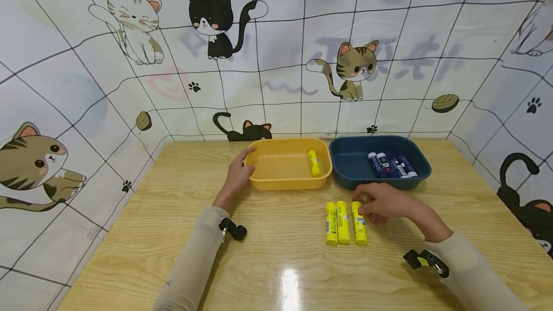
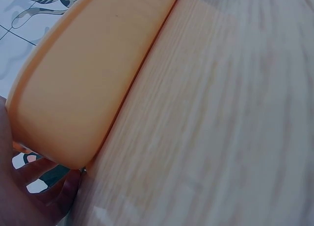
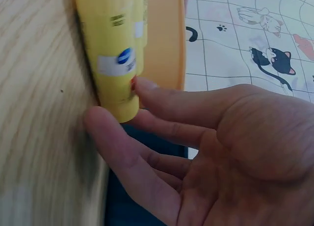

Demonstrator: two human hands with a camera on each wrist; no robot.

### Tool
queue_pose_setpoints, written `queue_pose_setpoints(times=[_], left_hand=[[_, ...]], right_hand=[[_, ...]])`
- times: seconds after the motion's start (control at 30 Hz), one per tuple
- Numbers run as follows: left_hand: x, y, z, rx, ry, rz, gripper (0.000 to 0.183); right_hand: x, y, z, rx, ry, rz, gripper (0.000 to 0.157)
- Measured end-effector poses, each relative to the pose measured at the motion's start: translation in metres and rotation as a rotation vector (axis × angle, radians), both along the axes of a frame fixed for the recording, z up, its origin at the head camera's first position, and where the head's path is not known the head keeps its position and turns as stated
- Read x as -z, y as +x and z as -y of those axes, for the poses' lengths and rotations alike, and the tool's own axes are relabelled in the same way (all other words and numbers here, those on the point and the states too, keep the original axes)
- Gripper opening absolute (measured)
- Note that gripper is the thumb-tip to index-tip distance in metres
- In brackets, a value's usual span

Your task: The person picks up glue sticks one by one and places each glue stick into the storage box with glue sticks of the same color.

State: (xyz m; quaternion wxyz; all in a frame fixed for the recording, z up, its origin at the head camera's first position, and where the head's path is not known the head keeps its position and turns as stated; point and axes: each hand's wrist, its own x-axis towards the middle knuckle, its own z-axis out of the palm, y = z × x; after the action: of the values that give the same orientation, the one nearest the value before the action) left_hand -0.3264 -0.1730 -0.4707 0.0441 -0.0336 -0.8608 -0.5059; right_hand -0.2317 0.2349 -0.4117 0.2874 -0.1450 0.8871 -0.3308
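My left hand (image 1: 239, 173) grips the left end of a yellow plastic bin (image 1: 285, 185); in the left wrist view its fingers (image 2: 61, 194) bend around the bin's corner. One yellow glue stick (image 1: 314, 163) lies inside that bin. On the table in front, three more yellow glue sticks lie side by side, the rightmost glue stick (image 1: 359, 224) slightly apart from the other two. My right hand (image 1: 384, 202) pinches the far end of this rightmost stick. In the right wrist view the thumb touches its label and the index finger sits at the other side of the end.
A dark blue bin (image 1: 345, 176) stands against the yellow bin's right side, with several dark blue glue sticks (image 1: 390, 164) inside. Behind both bins rises a cat-patterned wall covering (image 1: 281, 85). The wooden table (image 1: 268, 248) stretches out in front.
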Motion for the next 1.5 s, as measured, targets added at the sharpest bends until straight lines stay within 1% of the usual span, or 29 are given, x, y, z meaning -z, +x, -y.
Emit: queue_pose_setpoints(times=[0.17,0.3,0.5,0.67,0.83,1.0,1.33,1.5], left_hand=[[0.000,0.000,0.000,-0.001,0.006,0.000,0.066],[0.001,0.000,-0.001,-0.001,0.011,0.000,0.066],[0.002,0.001,0.000,-0.002,0.018,-0.006,0.066],[0.002,0.002,0.000,-0.004,0.018,0.000,0.066],[0.002,0.001,0.000,0.002,0.017,0.001,0.066],[0.002,0.000,0.000,0.003,0.011,-0.001,0.066],[0.002,0.001,0.001,0.010,0.007,-0.001,0.067],[0.002,0.001,0.001,0.007,0.001,-0.016,0.067]], right_hand=[[-0.006,0.002,-0.002,0.006,0.031,0.010,0.038],[-0.007,0.002,-0.003,0.006,0.050,0.021,0.039],[-0.005,0.002,0.001,0.035,0.120,0.028,0.053],[-0.002,0.003,0.005,0.043,0.169,0.037,0.060],[0.002,0.002,0.005,0.066,0.144,0.031,0.062],[0.005,0.000,0.004,0.090,0.110,0.047,0.061],[0.006,-0.001,0.004,0.081,0.045,0.018,0.055],[0.002,0.000,0.005,0.059,0.023,-0.012,0.054]])
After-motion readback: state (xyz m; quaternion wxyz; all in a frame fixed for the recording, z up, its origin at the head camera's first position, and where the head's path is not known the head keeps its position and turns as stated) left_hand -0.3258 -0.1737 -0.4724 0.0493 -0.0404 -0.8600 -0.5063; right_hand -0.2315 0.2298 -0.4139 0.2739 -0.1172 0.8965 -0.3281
